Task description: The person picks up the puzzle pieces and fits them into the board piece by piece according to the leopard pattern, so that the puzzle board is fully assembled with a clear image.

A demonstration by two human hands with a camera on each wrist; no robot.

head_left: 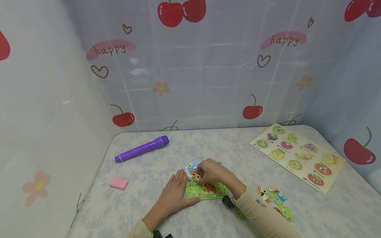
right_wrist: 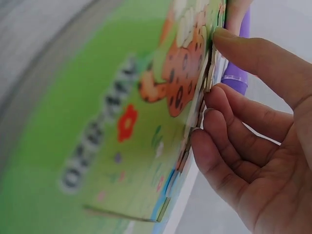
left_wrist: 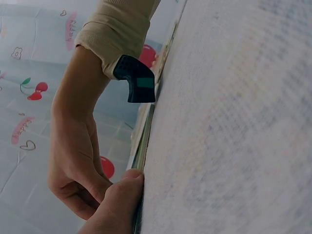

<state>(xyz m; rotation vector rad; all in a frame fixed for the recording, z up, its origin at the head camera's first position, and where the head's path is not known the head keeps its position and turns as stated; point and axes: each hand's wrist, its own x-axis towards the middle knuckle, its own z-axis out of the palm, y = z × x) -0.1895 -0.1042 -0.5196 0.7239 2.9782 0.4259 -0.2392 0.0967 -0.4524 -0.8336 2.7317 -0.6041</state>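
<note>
A small jigsaw puzzle [head_left: 209, 195] with a green meadow and a spotted animal lies in its tray on the table, in front of me. My left hand [head_left: 173, 195] rests spread along the tray's left side, its thumb at the near edge. Over the upper part of the picture, my right hand [head_left: 213, 172] has its fingertips curled down. In the right wrist view the thumb and fingers pinch a thin puzzle piece [right_wrist: 210, 78] at the picture's surface. Several loose puzzle pieces [head_left: 272, 195] lie on the right, partly hidden by the right sleeve.
A purple toy microphone [head_left: 142, 149] lies at the back left, with a pink block [head_left: 119, 183] nearer. On the right is a fruit puzzle board [head_left: 302, 156]. A cherry-print curtain [head_left: 207, 61] surrounds the table [head_left: 95, 215].
</note>
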